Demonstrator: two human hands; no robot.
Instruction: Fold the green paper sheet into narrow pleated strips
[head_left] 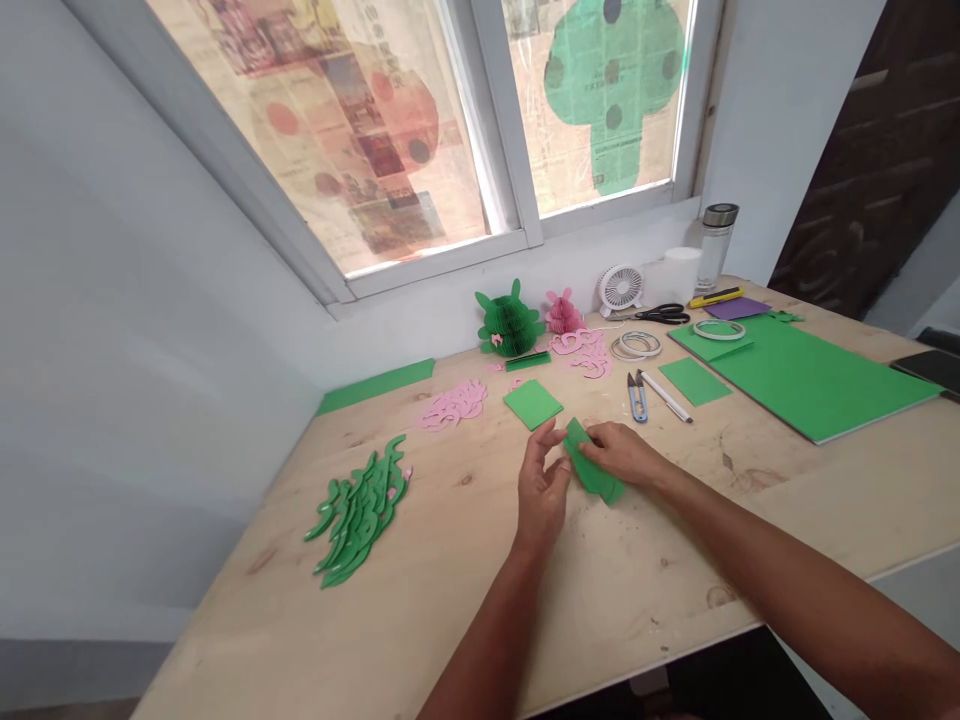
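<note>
A folded strip of green paper [594, 465] is held above the plywood table [660, 570], pinched by the fingers of my right hand [619, 453]. My left hand [542, 487] meets the strip's left edge with its thumb and fingers. Just beyond the hands lies a green paper square [533, 404]. Further left is a pile of cut green paper shapes [358, 511], and cut pink paper shapes [454, 405] lie near the square.
Along the wall stand a green honeycomb paper figure [509, 320] and a pink one [562, 312]. At the right lie scissors [656, 314], thread snips [637, 397], a white pen [666, 397], tape rolls [636, 345], and a green board [806, 377]. The table's near edge runs below my hands.
</note>
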